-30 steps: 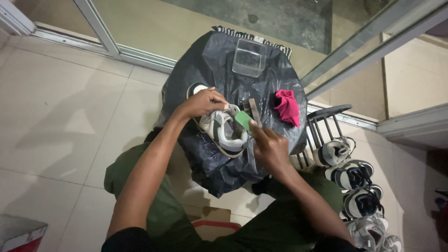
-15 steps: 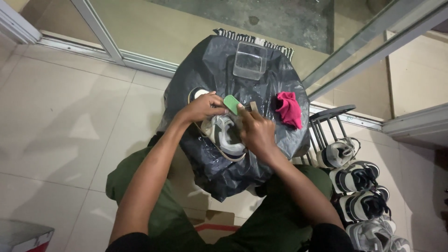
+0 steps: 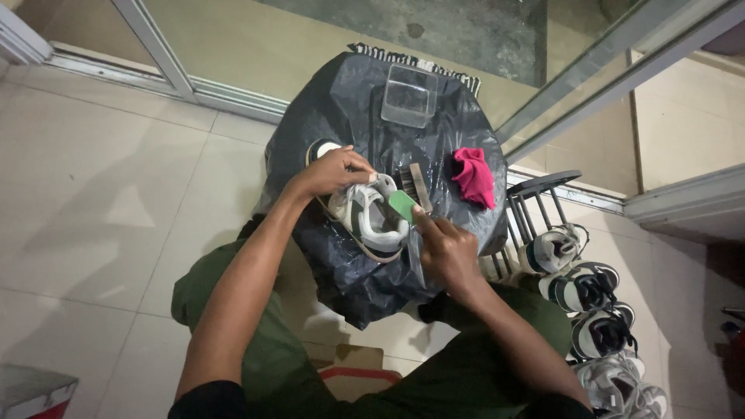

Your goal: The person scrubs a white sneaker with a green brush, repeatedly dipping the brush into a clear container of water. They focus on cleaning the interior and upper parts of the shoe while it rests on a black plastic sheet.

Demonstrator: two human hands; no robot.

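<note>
White-and-dark sneaker (image 3: 365, 217) gripped by left hand (image 3: 330, 172); right hand (image 3: 444, 250), at four o'clock, pinches green sponge (image 3: 403, 206).

A clear plastic container (image 3: 409, 95) is sitting at the far edge of the black plastic sheet (image 3: 341, 109). A pink cloth (image 3: 474, 176) is lying beside a rack (image 3: 535, 202) holding sneakers (image 3: 580, 289).

shoe rack (image 3: 597, 310) cut off at right edge, red box (image 3: 35, 392) cropped bottom-left
</note>
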